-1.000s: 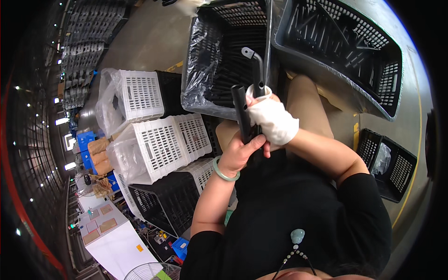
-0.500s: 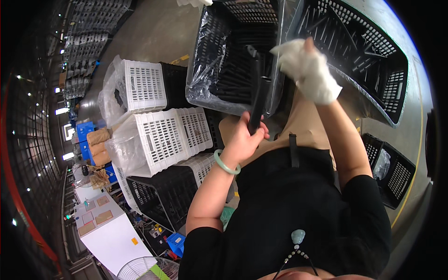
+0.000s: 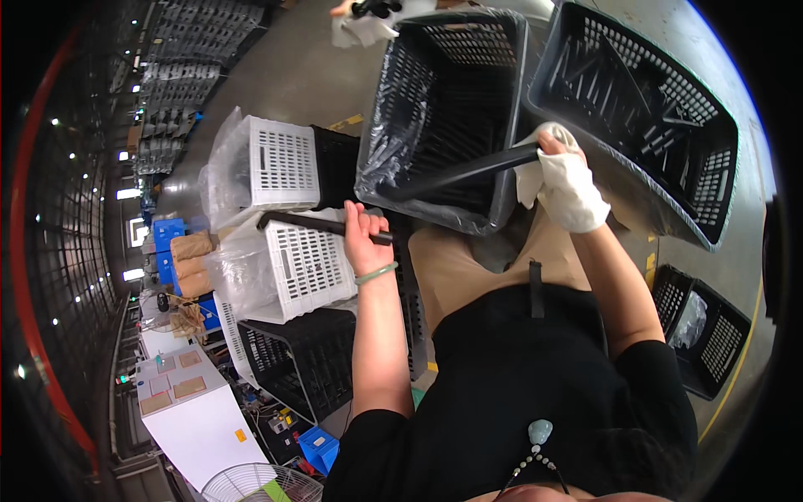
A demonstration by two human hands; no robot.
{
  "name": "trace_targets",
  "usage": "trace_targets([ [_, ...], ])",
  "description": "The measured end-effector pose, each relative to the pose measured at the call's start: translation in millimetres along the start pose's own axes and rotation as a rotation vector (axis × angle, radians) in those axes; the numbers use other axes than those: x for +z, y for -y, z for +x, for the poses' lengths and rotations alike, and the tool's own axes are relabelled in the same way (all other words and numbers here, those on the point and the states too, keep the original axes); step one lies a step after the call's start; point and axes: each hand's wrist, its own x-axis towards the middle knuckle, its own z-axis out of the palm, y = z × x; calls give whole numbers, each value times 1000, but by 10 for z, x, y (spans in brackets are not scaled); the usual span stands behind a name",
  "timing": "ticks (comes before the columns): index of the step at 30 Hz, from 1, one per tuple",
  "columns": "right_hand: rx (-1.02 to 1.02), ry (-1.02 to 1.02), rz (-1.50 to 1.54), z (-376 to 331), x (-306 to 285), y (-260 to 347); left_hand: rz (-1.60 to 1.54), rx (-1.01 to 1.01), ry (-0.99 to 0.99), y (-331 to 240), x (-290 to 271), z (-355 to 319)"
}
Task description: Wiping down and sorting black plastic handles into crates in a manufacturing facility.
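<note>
So the left hand (image 3: 365,236) is closed around a black bar (image 3: 322,226), gripping it near its right end, with the rest of the bar sticking out to the left over a white crate (image 3: 305,266). There's a green bangle (image 3: 375,273) on that wrist. The crate has a clear plastic bag around it, and the bar lies across its top edge, though I can't tell if it's actually touching.

The right hand (image 3: 569,188) is in a white glove and holds a white cloth (image 3: 529,176), wrapped around the right end of a second black bar (image 3: 458,173). That one runs from the glove down and left, across the mouth of a black basket (image 3: 452,100) lined with clear plastic. Fingers are curled shut around cloth and bar together, so you only see the bar from where it leaves the cloth.

Second black basket (image 3: 644,117) sits just right of the first one, tilted, rims nearly touching, and the gloved hand is right in front of the gap between them.

Other stuff: another white crate (image 3: 280,163) further back on the left, also bagged, a black crate (image 3: 293,351) below the near white one, and a smaller black basket (image 3: 703,335) by the person's right elbow. Person is in a black top and tan trousers. At the top edge somebody else's hand (image 3: 368,12) is holding something dark with a white cloth.
</note>
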Motion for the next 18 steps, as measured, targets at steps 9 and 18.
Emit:
trace_targets([
  [9, 97, 249, -37, -752, 336, -495, 58, -136, 466, 398, 810, -638],
  [18, 511, 265, 522, -219, -134, -182, -65, -328, 728, 117, 460, -779],
])
